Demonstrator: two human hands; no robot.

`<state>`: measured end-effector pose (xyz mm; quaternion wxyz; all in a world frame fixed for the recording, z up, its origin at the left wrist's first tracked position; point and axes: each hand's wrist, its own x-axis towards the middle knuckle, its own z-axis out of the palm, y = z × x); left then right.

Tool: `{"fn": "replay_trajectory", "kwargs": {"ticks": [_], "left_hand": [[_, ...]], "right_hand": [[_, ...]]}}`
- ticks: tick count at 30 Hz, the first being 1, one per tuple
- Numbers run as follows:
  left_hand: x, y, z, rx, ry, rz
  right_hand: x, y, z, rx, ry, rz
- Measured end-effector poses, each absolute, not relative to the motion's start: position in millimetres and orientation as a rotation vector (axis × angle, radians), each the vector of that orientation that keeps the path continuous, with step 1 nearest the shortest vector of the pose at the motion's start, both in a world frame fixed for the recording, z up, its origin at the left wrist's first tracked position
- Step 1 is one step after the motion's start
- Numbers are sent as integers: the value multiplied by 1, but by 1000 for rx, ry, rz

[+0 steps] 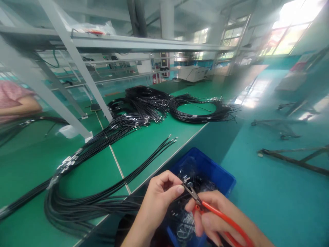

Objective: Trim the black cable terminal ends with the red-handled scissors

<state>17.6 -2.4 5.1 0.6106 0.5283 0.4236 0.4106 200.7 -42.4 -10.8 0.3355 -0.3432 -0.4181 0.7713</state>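
My left hand is closed in a pinch on the end of a black cable, held up at the plier tips. My right hand grips red-handled pliers, whose dark jaws sit against the cable end by my left thumb. Both hands hover over a blue bin holding small metal parts and a plastic bag. The held cable trails left into a thick bundle of black cables on the green bench.
More black cable bundles and a coiled ring of cables lie further back on the bench. A grey shelf frame stands over it. Another person's arm in a pink sleeve is at the far left. Teal floor lies to the right.
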Motion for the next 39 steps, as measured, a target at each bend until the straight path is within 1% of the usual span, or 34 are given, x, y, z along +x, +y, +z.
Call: {"fn": "replay_trajectory", "kwargs": {"ticks": [5,11,14,22,25,27,31,33,36,39], "left_hand": [[16,-3,5,1168,912,943],[17,-1,3,1166,878,980],[17,0,2,1189,872,979],[16,-3,2,1244,897,986],[14,-2,2,1259,906,992],[13,1,1,1264,922,992],[23,1,-9,1353,1051,987],[34,-3,-18,1559,1179,919],[40,-2,-27,1925,1330,697],[19,15,-25,1993,1597,674]], "right_hand": [[199,-43,-4,-933,-1089,1991],[195,-40,-21,-762,-1062,1999],[195,-38,-21,-720,-1038,2010],[194,-35,4,-953,-1078,2054],[191,-36,5,-1239,-1202,1944],[191,-38,5,-1330,-1268,1879],[197,-43,5,-1241,-1207,1837],[200,-44,4,-1248,-1146,1733],[198,-43,-2,-1301,-1077,1533],[193,-42,-9,-1273,-1058,1368]]}}
